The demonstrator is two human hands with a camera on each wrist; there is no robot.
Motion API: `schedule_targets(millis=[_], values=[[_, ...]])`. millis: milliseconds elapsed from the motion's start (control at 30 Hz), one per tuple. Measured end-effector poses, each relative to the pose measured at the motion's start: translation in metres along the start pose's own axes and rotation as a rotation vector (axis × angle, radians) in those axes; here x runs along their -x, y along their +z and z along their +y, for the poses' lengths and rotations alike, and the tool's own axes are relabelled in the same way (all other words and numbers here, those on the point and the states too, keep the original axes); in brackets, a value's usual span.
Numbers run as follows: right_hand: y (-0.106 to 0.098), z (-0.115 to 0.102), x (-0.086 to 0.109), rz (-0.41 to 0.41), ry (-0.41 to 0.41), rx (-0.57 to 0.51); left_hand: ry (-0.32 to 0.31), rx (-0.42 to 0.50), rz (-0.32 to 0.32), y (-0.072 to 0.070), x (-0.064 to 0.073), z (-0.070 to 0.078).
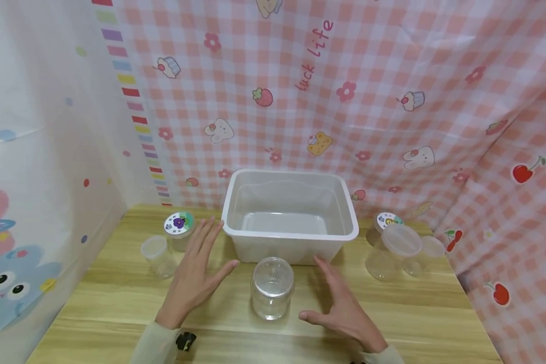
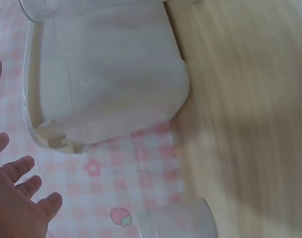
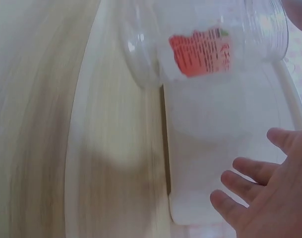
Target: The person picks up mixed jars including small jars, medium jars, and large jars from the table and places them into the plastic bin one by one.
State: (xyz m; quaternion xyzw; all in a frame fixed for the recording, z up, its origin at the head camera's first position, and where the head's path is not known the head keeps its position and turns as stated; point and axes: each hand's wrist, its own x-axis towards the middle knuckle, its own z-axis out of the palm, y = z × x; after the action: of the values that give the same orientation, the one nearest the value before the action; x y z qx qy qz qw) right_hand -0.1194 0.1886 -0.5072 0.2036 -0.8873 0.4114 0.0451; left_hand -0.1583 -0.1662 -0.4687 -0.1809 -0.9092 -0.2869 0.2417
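Note:
A clear plastic jar [image 1: 273, 290] stands on the wooden table just in front of a white plastic bin [image 1: 282, 247]. My left hand [image 1: 195, 273] is held to the left of the jar with its fingers spread, apart from it. On the other side, my right hand [image 1: 346, 311] has its thumb and fingers apart, with a gap between it and the jar. Both hands hold nothing. A red printed label [image 3: 203, 52] shows on the jar's side in the right wrist view, and its threaded neck faces up. Nothing is visible inside the bin.
Left of the bin stand a jar with a purple-pictured lid [image 1: 179, 223] and a small clear container [image 1: 156, 255]. To the right are a jar with a printed lid [image 1: 388, 220], a larger clear container [image 1: 400, 240] and a smaller one [image 1: 432, 246]. A checked cloth [image 1: 291, 126] hangs behind.

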Motion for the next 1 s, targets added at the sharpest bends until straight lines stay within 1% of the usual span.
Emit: schedule_targets(millis=[133,233,433,500,633,767,867,1000], values=[[0.006,-0.004,-0.003,-0.023,0.016,-0.05,0.04,0.013,0.011,0.001,-0.009,0.002],[0.012,-0.006,-0.007,-0.026,-0.008,-0.082,0.069,0.023,0.019,0.002,-0.015,0.003],[0.024,-0.01,-0.015,-0.061,-0.008,-0.202,0.118,0.054,0.038,0.005,-0.025,0.004],[0.028,-0.012,-0.018,-0.068,-0.006,-0.237,0.141,0.068,0.056,0.007,-0.029,0.003],[0.038,-0.015,-0.023,-0.06,-0.043,-0.286,0.197,0.102,0.115,0.009,-0.036,0.004],[0.047,-0.018,-0.027,-0.033,-0.078,-0.284,0.253,0.14,0.165,0.011,-0.039,0.007],[0.052,-0.02,-0.028,-0.021,-0.064,-0.284,0.261,0.157,0.169,0.013,-0.04,0.008],[0.056,-0.021,-0.027,-0.019,-0.012,-0.321,0.234,0.137,0.162,0.015,-0.042,0.01]])
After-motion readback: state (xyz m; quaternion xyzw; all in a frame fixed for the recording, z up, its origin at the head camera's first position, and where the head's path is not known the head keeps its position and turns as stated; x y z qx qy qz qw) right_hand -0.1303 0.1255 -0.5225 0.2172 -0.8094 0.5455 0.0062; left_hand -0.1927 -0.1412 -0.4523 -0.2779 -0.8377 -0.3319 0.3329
